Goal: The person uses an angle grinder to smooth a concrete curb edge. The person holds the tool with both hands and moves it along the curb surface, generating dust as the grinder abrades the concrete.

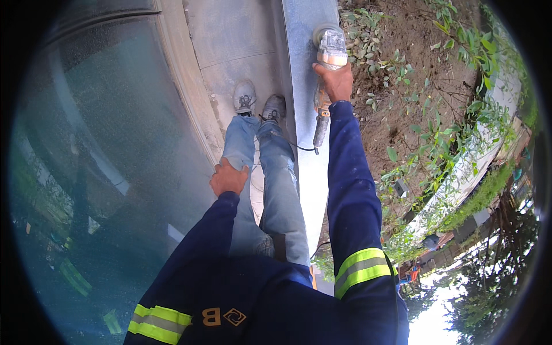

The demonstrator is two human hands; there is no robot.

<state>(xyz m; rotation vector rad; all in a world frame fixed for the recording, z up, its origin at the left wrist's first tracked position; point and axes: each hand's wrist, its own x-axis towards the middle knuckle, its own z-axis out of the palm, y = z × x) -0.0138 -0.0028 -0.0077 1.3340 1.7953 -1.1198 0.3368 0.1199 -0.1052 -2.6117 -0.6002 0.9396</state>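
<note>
My right hand (337, 81) is wrapped round the body of a dusty angle grinder (333, 53) with orange and grey parts. Its round disc (319, 33) lies against the top of a long pale grey ledge (306, 69). Toward me, the tool's rear handle (320, 131) ends in a black cord (303, 148) that runs off to the left across my leg. My left hand (229, 177) rests on my left knee in faded jeans (240, 141), thumb apart from the fingers, with no tool in it.
A dusty glass pane (126, 115) in a frame stands close on my left. My dusty shoes (245, 96) are on the narrow concrete strip (230, 40) beside the ledge. Right of the ledge are bare soil (397, 98) and leafy plants (448, 135).
</note>
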